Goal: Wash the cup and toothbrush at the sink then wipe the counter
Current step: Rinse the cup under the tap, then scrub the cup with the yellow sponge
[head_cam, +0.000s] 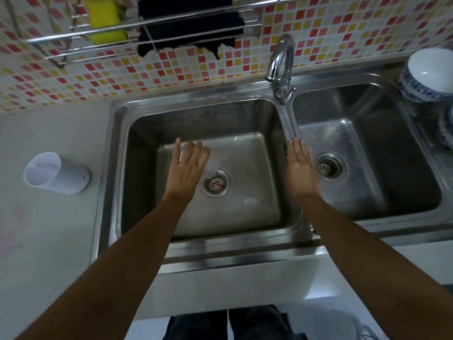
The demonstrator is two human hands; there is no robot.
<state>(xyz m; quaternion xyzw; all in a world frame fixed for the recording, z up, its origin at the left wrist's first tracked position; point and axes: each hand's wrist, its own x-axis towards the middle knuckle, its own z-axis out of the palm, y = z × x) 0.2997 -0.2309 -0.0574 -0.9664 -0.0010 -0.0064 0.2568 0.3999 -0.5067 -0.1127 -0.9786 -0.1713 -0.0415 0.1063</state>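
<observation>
My left hand (187, 168) is over the left sink basin (245, 204), wrapped around a clear plastic cup (211, 168) that lies tilted with its rim just above the drain (216, 184). My right hand (300, 168) hovers flat, fingers together and holding nothing, over the divider between the two basins, below the faucet (282, 60). No water is seen running. A thin red item lies across the drain strainer; I cannot tell what it is. No toothbrush can be made out.
A white cylindrical holder (56, 174) stands on the left counter (49, 229). The right basin (367, 155) has its own drain. Blue-and-white bowls (429, 74) sit at the far right. A yellow sponge (106, 20) and dark cloth (188, 23) hang on the wall rack.
</observation>
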